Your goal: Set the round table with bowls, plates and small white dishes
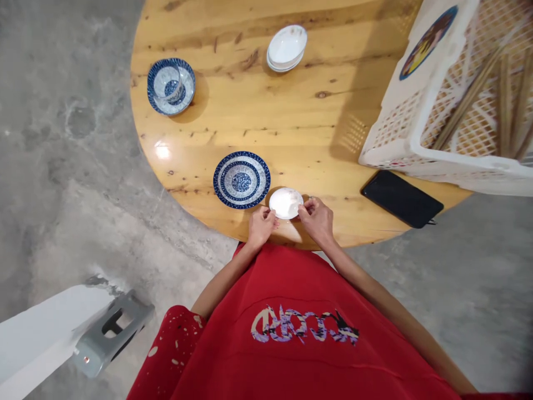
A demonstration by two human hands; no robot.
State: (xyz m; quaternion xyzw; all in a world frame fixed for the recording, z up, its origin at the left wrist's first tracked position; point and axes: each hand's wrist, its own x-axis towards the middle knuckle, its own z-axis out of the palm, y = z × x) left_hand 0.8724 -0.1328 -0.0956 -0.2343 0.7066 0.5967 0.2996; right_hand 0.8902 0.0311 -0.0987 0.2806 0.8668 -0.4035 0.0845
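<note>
A small white dish is held between my two hands near the table's front edge. My left hand pinches its left rim, fingers closed. On the opposite side, my right hand grips the right rim between thumb and fingers. Just beyond my left hand lies a blue-and-white patterned plate, flat on the wood. Farther back, small white dishes sit in a stack. At the far left, a patterned cup rests inside a blue-rimmed bowl.
The round wooden table carries a white plastic crate at the right, with wooden sticks inside. In front of the crate lies a black phone. A grey plastic stool stands on the concrete floor at lower left.
</note>
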